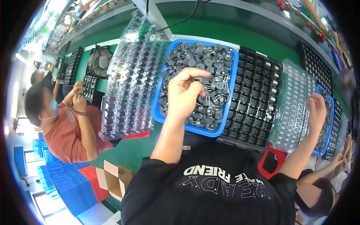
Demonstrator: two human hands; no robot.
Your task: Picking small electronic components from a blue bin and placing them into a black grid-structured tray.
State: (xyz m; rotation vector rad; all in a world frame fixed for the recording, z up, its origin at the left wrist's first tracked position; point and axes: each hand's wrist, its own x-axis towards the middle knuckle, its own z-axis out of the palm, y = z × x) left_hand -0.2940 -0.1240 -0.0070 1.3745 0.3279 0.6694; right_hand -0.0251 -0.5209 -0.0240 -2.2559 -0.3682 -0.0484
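My left hand (183, 93) is above a blue bin (202, 131) heaped with small grey cylindrical parts (215, 101), many showing metal pins. Its thumb and index finger are pinched together, and a grey cylindrical part (197, 79) shows between them. Out to the right, my right hand (317, 108) hovers at the far edge of a clear plastic tray (290, 116). The fingers there are curled together; whatever they hold, if anything, is too small to make out. Between the bin and that clear tray lies a black pocketed tray (247, 108), with silvery pieces along its right side.
Clear ridged trays (131, 82) stand left of the bin. A co-worker (71, 123) in a reddish shirt handles a small black tray (89, 88) near a black fan (100, 62). An open cardboard box (113, 180) and a red-framed piece (270, 163) are nearer my body.
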